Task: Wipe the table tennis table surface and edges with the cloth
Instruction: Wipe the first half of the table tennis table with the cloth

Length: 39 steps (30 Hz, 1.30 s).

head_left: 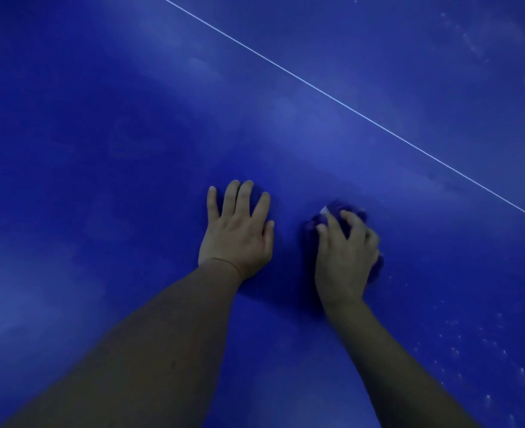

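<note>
Two hands are seen on the blue table (pixel 100 180). Left hand (pixel 238 233) is laid flat, fingers spread, on the surface. Right hand (pixel 344 257), just beside it, is curled over a bunched purple cloth (pixel 338 211), gripped against the tabletop. White line (pixel 347 106) is crossed diagonally beyond; specks (pixel 471 350) are scattered near right.

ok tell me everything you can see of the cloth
The cloth is dark blue-purple, soft and fuzzy-looking, bunched into a wad on the blue table. A small pale tag or patch shows at its upper left edge. The right hand covers most of it, fingers curled over it; bits show beyond the fingertips and at the hand's right side.
</note>
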Available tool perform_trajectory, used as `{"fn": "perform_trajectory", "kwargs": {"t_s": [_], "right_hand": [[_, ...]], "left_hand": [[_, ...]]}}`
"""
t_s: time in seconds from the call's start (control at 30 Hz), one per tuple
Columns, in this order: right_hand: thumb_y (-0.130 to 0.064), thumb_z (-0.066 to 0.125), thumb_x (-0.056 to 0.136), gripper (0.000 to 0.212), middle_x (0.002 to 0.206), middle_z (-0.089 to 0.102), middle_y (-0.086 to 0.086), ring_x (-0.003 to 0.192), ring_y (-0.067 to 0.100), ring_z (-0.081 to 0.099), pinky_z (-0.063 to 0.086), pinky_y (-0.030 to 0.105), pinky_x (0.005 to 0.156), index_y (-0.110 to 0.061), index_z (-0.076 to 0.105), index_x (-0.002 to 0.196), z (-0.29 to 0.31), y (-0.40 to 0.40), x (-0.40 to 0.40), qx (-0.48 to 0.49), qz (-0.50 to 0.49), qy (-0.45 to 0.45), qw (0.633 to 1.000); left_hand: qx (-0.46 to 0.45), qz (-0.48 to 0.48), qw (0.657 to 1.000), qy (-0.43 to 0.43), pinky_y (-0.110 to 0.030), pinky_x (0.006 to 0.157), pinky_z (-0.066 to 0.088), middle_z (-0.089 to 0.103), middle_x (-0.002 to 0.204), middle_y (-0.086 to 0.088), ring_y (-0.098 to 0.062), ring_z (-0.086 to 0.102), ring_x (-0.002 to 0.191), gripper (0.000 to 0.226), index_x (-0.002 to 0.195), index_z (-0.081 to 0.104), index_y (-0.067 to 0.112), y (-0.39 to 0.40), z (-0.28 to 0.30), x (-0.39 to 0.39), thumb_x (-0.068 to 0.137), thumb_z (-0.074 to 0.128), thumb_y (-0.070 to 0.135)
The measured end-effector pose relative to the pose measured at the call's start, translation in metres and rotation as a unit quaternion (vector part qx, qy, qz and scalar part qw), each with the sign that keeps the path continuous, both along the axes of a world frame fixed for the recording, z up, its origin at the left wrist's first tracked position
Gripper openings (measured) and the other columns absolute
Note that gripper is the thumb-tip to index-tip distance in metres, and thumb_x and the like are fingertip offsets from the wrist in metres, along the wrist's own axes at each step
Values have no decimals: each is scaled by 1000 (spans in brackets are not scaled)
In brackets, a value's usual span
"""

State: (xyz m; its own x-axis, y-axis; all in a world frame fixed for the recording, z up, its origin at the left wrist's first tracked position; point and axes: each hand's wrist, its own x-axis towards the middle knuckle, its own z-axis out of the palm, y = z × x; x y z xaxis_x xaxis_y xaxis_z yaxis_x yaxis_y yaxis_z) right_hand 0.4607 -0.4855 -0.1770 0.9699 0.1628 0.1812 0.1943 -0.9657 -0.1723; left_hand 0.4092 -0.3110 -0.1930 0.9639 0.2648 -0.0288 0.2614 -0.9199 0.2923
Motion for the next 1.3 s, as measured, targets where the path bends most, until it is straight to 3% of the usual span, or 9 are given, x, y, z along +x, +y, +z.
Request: {"fn": "perform_trajectory", "kwargs": {"t_s": [0.2, 0.4, 0.53, 0.73, 0.83, 0.93, 1.07, 1.17, 1.3], "right_hand": [[-38, 56, 100, 32, 136, 58, 4, 116, 37, 51, 43, 48, 87, -24, 69, 125, 0, 42, 24, 15, 100, 19, 995], [-40, 47, 105, 39, 145, 50, 3, 122, 37, 44, 37, 47, 94, -21, 64, 134, 4, 19, 73, 12, -38, 48, 998], [-39, 60, 98, 32, 135, 58, 6, 112, 39, 51, 44, 49, 85, -24, 70, 124, 4, 36, 27, 20, 25, 43, 999], [-43, 50, 102, 36, 141, 53, 1, 119, 33, 46, 37, 46, 91, -26, 66, 130, -1, 57, 72, 7, 74, 56, 996], [-44, 46, 104, 39, 145, 49, 0, 124, 33, 41, 34, 45, 97, -28, 63, 135, 0, 32, 93, 9, -7, 63, 998], [-39, 52, 102, 36, 140, 53, 5, 118, 38, 45, 39, 50, 92, -23, 66, 131, 2, 18, 73, 31, -52, 55, 997], [-38, 61, 98, 31, 132, 59, 6, 111, 38, 51, 44, 48, 83, -24, 71, 123, 0, 45, 56, 28, 31, 39, 998], [-43, 53, 101, 34, 135, 57, 2, 114, 34, 49, 41, 46, 87, -26, 68, 126, 0, 68, 94, 18, 88, 33, 995], [-45, 45, 103, 39, 142, 51, -1, 119, 33, 45, 38, 44, 91, -27, 64, 133, -1, 55, 149, -16, 26, 30, 999]], "left_hand": [[-2, 0, 1000, 24, -63, 121, 7, 32, 156, -15, -34, 22, 147, 56, 148, 41, 17, 0, 4, 0, 100, 29, 44], [-43, 21, 999, 19, -56, 122, 4, 32, 153, -9, -29, 20, 146, 51, 142, 45, 22, 6, 7, 4, 96, 48, 44], [-23, 28, 999, 12, -48, 110, 21, 42, 142, -11, -32, 32, 134, 40, 127, 54, 22, 7, 15, 26, 91, 49, 38], [-15, 32, 999, 15, -50, 114, 20, 38, 147, -14, -34, 29, 137, 41, 134, 48, 21, 1, 10, 71, 95, 40, 29], [-12, 32, 999, -7, -55, 116, 19, 39, 147, -16, -35, 30, 138, 42, 134, 49, 18, 4, 4, 74, 97, 43, 36], [-11, 28, 1000, -3, -55, 118, 17, 39, 147, -16, -35, 30, 140, 45, 135, 48, 18, 4, 5, 73, 98, 43, 41], [-16, 28, 999, 4, -55, 119, 16, 38, 149, -15, -33, 28, 141, 43, 136, 47, 19, 4, 6, 74, 97, 42, 37], [-21, 35, 999, 0, -54, 119, 16, 39, 149, -14, -32, 28, 141, 45, 139, 48, 19, 3, 7, 73, 97, 43, 34], [-18, 35, 999, 5, -52, 120, 13, 36, 150, -11, -30, 25, 143, 50, 145, 43, 21, 3, 6, 74, 98, 40, 39]]}}
